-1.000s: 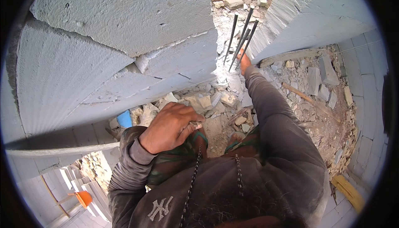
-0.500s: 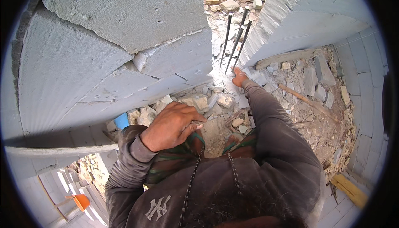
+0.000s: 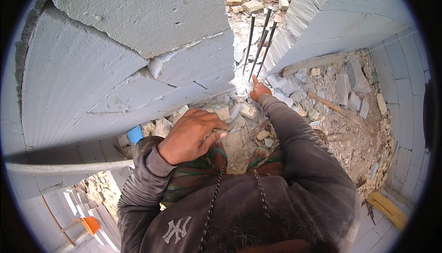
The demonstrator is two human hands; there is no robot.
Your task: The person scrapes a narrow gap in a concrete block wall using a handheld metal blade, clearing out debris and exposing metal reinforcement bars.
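My left hand (image 3: 193,135) is in front of my body, fingers curled and thumb pressed toward the forefinger. A thin greyish edge shows between them, too small to name. My right arm reaches forward, and my right hand (image 3: 260,91) is low by the gap between two grey block walls. Its index finger is stretched out toward the foot of several upright steel reinforcing bars (image 3: 260,45); its other fingers are folded and partly hidden. I see nothing held in it. White dust and crumbs lie around the bars' base.
A large grey block wall (image 3: 138,18) rises at left, and another wall with a rough cut edge (image 3: 294,18) at right. Rubble and a wooden stick (image 3: 338,110) cover the ground at right. An orange bucket-like thing (image 3: 90,225) and a yellow timber (image 3: 387,210) lie lower down.
My right hand has drawn back slightly, toward me and to the left, with its index finger still out. My left hand has shifted a little but keeps its curled pose.
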